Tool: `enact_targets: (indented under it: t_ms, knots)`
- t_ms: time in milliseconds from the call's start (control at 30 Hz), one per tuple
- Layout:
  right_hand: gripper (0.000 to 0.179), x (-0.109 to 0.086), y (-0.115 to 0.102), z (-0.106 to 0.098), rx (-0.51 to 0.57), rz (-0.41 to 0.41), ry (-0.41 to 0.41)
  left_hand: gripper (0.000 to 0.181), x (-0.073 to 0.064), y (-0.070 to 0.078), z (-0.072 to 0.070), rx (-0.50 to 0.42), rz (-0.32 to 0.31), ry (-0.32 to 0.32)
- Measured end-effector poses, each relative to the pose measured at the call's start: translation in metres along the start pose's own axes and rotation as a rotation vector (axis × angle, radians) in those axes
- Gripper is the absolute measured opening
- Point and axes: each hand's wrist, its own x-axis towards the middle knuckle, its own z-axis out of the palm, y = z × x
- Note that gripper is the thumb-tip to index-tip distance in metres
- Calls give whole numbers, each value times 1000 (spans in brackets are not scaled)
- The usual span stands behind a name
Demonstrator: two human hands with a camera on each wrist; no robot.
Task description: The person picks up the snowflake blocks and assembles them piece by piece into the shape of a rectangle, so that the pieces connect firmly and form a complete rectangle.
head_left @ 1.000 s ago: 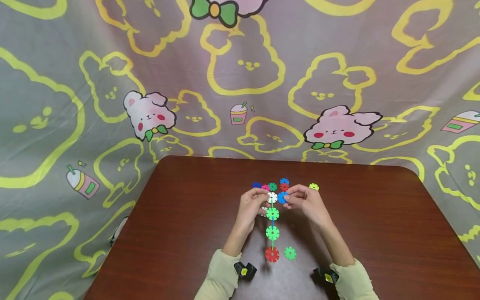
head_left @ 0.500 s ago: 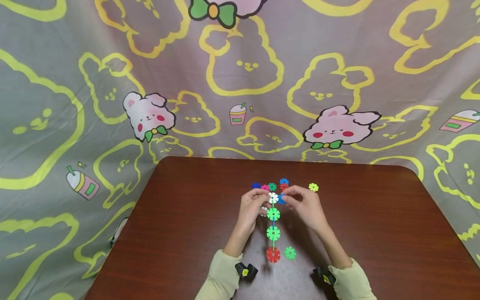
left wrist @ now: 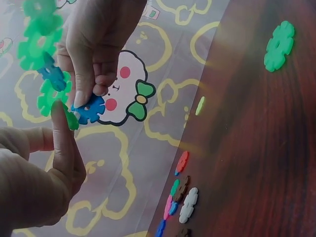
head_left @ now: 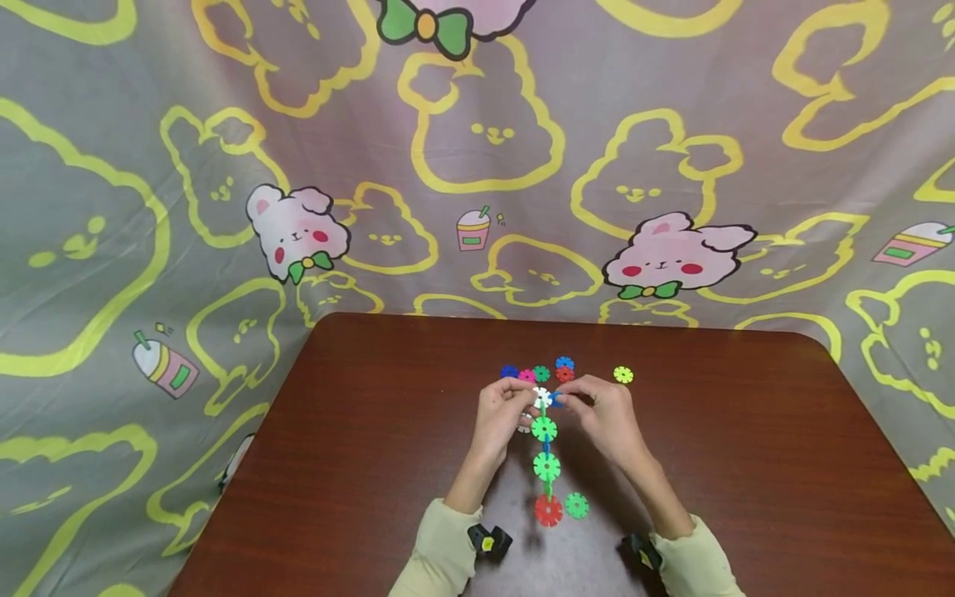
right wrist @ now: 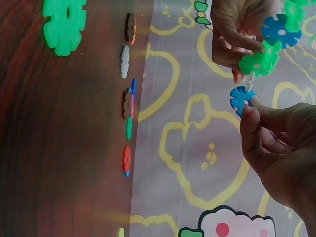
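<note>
My left hand (head_left: 496,419) pinches the white notched disc (head_left: 542,398) at the far end of a chain of interlocking plastic discs. From it the chain runs toward me: a green disc (head_left: 544,429), a blue one edge-on, another green disc (head_left: 546,466), an edge-on green one and a red disc (head_left: 548,510). Between thumb and fingertips, my right hand (head_left: 606,419) holds a separate blue disc (right wrist: 241,100) against the white disc's right side. Whether their slots are engaged, I cannot tell. In the left wrist view the fingers partly cover this blue disc (left wrist: 90,109).
A loose green disc (head_left: 576,505) lies on the brown table (head_left: 358,464) beside the chain's red end. Beyond my hands lie several more discs, including a red one (head_left: 564,374) and, farther right, a yellow one (head_left: 622,375). A patterned cloth (head_left: 522,274) hangs behind the table.
My right hand has moved left, bringing the blue disc up to the white one and turning it more edge-on. The chain's red end has swung slightly right. The left hand stays nearly in place.
</note>
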Motion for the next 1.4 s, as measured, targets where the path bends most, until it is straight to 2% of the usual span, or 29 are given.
enact_targets:
  t_ms: [167,467,600,700,867,1100,1200,1300,1400]
  knots:
    - [16,-1,3,4,-2,-75,43,15,0,1,1,21,21,1]
    - [19,-5,3,8,16,-166,104,14,-1,0,1,32,12,2]
    - [19,-5,3,8,28,-119,128,15,-1,-1,1,22,11,6]
    - [19,-5,3,8,36,-73,141,15,-1,-4,3,11,-24,3]
    - [18,-5,5,9,55,-48,163,17,-2,-10,7,27,-68,11]
    - [17,-5,9,12,50,-37,191,16,-3,-12,8,-24,-134,-56]
    - [16,-4,11,11,35,-39,168,11,-2,-13,7,-57,-142,-80]
    - [15,-3,13,7,28,-35,110,11,0,-15,5,-78,-145,-88]
    - [11,-2,18,-1,42,24,27,12,0,-15,4,-85,-142,-84]
